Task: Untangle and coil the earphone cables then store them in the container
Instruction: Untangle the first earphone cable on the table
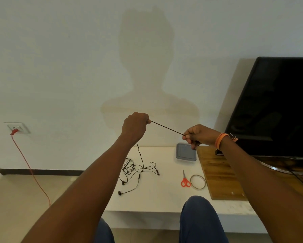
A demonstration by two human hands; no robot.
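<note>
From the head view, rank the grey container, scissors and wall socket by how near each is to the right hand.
1. Grey container: just below the right hand.
2. Scissors: lower on the table.
3. Wall socket: far left wall.

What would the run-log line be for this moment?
left hand: pinches cable | right hand: pinches cable | tangle: on table | container: lidded

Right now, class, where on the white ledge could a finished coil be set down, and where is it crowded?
Free: the bare strip of the white ledge between the tangled earphone cables and the red scissors, running to the front edge. Crowded: the right side, with scissors, tape ring, grey container and wooden board.
</note>
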